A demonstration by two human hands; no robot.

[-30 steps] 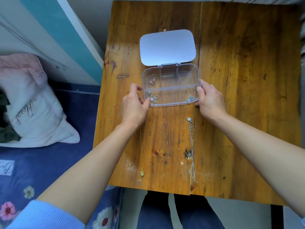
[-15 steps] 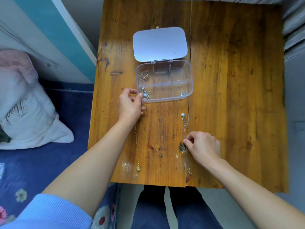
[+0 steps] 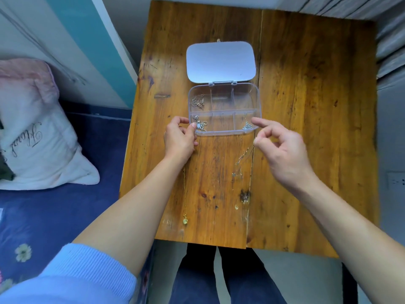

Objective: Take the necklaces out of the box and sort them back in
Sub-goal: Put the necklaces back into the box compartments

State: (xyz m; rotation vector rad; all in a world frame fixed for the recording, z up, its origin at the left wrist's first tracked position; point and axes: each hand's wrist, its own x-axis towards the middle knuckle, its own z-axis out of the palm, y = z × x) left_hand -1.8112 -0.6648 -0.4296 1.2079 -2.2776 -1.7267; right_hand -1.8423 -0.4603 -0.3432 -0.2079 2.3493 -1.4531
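Silver chain [image 3: 242, 157] slanting down-left from pinching right hand [image 3: 282, 150], left hand [image 3: 178, 140] gripping box [image 3: 224, 109]

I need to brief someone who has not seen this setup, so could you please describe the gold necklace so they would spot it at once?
On the wooden table, look near the front edge, below the left hand that steadies the clear box. The gold necklace lies there straight, ending in a small yellow-green pendant; the other chains look silver.

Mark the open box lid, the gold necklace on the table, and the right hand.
box lid [image 3: 221, 62]: head view, middle of the flat lid.
gold necklace [image 3: 185, 221]: head view, its pendant.
right hand [image 3: 282, 150]: head view, back of the hand.
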